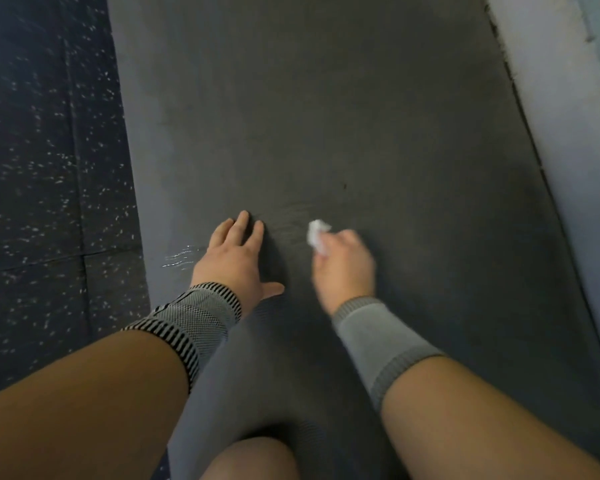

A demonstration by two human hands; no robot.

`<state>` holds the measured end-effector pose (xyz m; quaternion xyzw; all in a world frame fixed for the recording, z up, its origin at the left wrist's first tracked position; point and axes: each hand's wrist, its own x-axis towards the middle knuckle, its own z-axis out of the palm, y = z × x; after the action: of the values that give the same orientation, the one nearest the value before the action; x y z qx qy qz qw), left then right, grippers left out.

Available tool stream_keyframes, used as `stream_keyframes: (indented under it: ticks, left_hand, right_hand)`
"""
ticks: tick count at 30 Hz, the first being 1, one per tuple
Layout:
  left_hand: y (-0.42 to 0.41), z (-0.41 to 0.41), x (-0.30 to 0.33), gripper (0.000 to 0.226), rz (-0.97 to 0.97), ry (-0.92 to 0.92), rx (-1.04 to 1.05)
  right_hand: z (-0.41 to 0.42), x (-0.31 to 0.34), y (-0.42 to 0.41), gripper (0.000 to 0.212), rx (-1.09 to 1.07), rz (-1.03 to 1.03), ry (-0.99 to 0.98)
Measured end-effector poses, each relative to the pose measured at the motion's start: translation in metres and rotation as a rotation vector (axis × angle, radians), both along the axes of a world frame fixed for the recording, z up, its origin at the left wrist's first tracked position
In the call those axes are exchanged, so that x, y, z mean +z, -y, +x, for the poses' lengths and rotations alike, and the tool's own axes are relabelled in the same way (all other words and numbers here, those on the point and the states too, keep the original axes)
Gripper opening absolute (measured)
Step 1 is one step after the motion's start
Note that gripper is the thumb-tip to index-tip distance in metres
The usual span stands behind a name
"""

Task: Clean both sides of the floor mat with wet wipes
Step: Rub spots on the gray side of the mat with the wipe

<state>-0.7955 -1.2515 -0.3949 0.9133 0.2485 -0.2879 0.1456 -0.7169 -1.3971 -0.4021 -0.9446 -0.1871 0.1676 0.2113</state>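
Note:
A long dark grey floor mat (326, 116) runs away from me down the middle of the view. My left hand (238, 256) lies flat on the mat with its fingers straight and its thumb spread to the right. Just to the right of it, my right hand (343, 265) grips a crumpled white wet wipe (316, 235) and holds it against the mat. The wipe sticks out beyond my curled fingers. A wet sheen (181, 259) shows on the mat left of my left hand. Both wrists wear knitted grey bands.
Dark speckled floor tiles (45, 161) lie along the mat's left edge. A pale wall base (568, 133) runs along its right edge. My knee (253, 459) shows at the bottom centre, over the mat's near end.

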Motion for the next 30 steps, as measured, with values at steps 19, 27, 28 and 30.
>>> stream_keyframes:
  ticks: [19, 27, 28, 30]
  left_hand:
    - [-0.041, -0.103, 0.007, 0.071, 0.172, 0.046, 0.307]
    - [-0.056, -0.109, 0.005, 0.067, 0.048, 0.250, 0.469]
    - [-0.059, -0.111, 0.006, 0.068, 0.032, 0.281, 0.521]
    - [-0.063, -0.113, 0.006, 0.063, -0.006, 0.370, 0.647]
  right_hand:
    - [-0.016, 0.000, -0.035, 0.017, -0.208, 0.027, 0.050]
    - [-0.079, 0.005, -0.112, 0.024, 0.277, 0.118, -0.105]
    - [-0.068, 0.002, -0.102, 0.020, 0.210, 0.103, -0.067]
    - [-0.052, 0.001, -0.081, 0.010, 0.041, 0.058, 0.005]
